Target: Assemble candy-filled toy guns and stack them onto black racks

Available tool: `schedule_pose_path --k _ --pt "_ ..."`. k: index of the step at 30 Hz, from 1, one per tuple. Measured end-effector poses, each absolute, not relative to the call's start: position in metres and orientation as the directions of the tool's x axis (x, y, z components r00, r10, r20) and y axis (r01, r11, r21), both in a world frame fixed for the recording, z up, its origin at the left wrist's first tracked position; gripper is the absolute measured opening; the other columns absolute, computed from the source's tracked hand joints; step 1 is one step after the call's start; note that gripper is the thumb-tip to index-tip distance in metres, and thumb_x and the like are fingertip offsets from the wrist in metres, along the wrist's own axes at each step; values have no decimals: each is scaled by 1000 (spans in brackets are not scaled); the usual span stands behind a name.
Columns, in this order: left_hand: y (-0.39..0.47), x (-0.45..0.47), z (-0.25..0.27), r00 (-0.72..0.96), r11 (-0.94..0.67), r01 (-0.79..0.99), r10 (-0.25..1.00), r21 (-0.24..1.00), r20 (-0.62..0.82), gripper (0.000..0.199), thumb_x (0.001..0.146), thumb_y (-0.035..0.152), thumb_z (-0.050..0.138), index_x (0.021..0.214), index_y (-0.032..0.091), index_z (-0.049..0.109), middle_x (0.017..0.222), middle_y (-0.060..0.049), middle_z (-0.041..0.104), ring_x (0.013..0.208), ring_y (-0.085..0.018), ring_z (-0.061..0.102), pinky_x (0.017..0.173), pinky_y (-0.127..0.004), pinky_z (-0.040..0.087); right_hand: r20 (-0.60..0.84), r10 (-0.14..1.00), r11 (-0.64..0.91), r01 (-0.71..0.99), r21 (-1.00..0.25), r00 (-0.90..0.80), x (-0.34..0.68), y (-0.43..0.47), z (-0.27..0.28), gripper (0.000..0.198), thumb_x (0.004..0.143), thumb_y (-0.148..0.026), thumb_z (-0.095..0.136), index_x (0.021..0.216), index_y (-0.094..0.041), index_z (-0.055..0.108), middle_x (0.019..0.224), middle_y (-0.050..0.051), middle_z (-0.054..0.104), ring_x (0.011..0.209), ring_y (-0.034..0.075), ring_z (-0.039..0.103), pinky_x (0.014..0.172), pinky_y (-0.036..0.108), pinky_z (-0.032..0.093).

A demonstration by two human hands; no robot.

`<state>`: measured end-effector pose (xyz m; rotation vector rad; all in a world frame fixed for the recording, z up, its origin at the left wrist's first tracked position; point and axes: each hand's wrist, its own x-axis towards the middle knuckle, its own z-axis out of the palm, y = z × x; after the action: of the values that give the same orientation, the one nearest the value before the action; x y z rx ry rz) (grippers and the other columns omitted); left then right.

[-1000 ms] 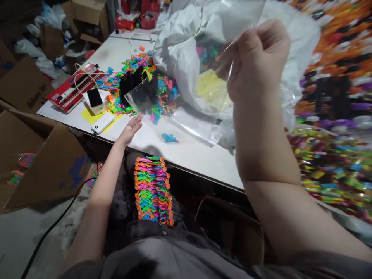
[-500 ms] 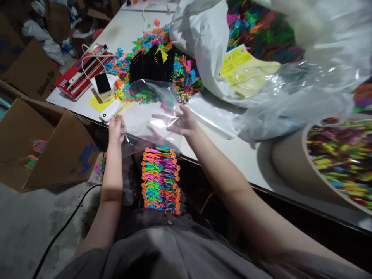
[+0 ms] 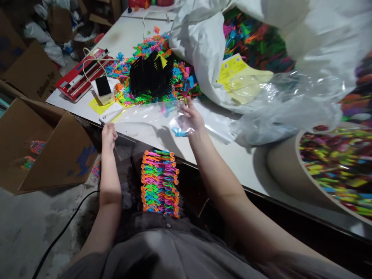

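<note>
A clear plastic bag (image 3: 145,113) is stretched between my two hands above the table's front edge. My left hand (image 3: 109,135) is closed on its left end. My right hand (image 3: 192,116) grips the other end with bent fingers, partly seen through the shiny film. On my lap lies a stack of colourful small plastic pieces (image 3: 159,182), in rows of pink, green, blue and orange with orange round ends along both sides. Beyond the bag, a black slotted rack (image 3: 151,75) stands amid a heap of loose colourful pieces (image 3: 181,79).
A red sealer-like device (image 3: 83,73) and a phone (image 3: 102,85) on a small box are at the table's left. An open carton (image 3: 58,151) stands left. At right are a large white sack (image 3: 209,50) and a pale tub (image 3: 286,162) of coloured pieces.
The bag has gone from puffed out to flatter and drawn sideways. My left hand moved left and slightly down; my right hand moved right, its spread fingers now bent.
</note>
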<state>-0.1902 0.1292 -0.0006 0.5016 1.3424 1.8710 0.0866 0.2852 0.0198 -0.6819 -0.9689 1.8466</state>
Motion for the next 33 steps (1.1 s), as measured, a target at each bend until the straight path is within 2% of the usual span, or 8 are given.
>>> schedule_pose_path --k 7,11,13,19,24,27,30,33 --pt "130 -208 -4 -708 -55 -83 706 995 -21 23 79 36 62 77 21 45 38 14 35 28 -3 28 32 -15 16 -103 947 -159 -164 -973 -304 109 292 7 73 60 -16 66 128 -33 45 114 2 61 73 11 59 58 23 49" --pt "139 -218 -6 -693 120 61 720 991 -45 19 78 26 63 92 17 55 39 13 39 27 -4 33 33 -15 19 -198 964 -205 -22 -979 -177 114 280 -17 92 55 -13 68 138 -28 32 109 5 62 72 11 59 57 23 50" --pt "145 -221 -11 -648 174 97 759 980 -71 35 73 15 65 106 15 55 40 13 41 28 -4 37 35 -15 23 -287 946 -280 67 -958 -153 118 273 -28 98 52 -9 70 140 -22 29 96 4 65 68 12 59 53 21 49" --pt "163 -220 -26 -514 316 221 842 923 -165 72 70 10 62 136 17 34 61 5 61 39 -8 48 47 -18 38 -451 850 -463 23 -886 -271 126 271 -39 54 58 -18 75 107 -15 55 70 1 63 55 10 52 47 21 44" --pt "165 -206 -15 -646 249 351 762 903 41 56 71 14 65 125 16 47 108 -10 62 79 -12 61 75 -23 47 -246 944 -265 -61 -962 -218 131 291 -18 31 57 -28 77 79 -16 59 65 -2 57 57 7 49 55 20 42" --pt "158 -176 15 -562 139 218 827 966 8 30 80 28 59 108 16 58 105 -11 63 76 -12 62 69 -23 48 28 994 28 -2 -1000 -106 125 290 19 30 59 -35 77 68 -18 54 61 -4 51 59 8 47 59 23 41" --pt "151 -129 57 -282 75 -45 956 996 -84 40 84 48 52 112 20 58 99 -10 66 74 -15 65 62 -23 50 326 918 361 135 -923 -226 102 267 62 35 64 -40 75 61 -20 46 60 -3 46 64 12 47 64 27 41" --pt "146 -87 89 -128 29 -133 991 991 -46 45 79 50 59 112 20 59 97 -8 68 87 -18 66 71 -25 51 467 711 629 178 -757 -527 70 232 91 37 71 -40 69 57 -21 40 59 -1 44 69 16 46 72 32 41"
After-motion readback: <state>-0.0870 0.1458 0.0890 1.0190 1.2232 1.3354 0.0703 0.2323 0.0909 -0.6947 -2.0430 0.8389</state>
